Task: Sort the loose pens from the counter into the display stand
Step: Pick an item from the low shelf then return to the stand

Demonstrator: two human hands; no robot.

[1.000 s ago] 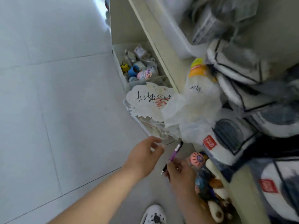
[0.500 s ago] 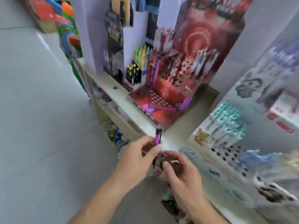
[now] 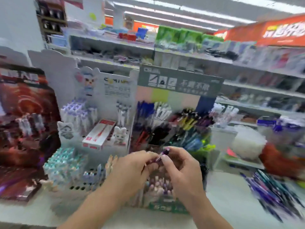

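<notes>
One head camera, looking forward over a shop counter

The only view comes from the person's head; it faces forward and a little down across the white counter (image 3: 227, 194), close enough that both forearms enter from the bottom edge and the left hand (image 3: 132, 169) and right hand (image 3: 181, 166) meet near the middle of the picture. Directly in front, near the camera, stand the pen display stands (image 3: 173, 123), and far behind them the store shelves (image 3: 189, 58) and the ceiling lights fill the top. The wide lens bends the edges, and the whole picture is blurred. There is no second view, so no part of the scene is shared
</notes>
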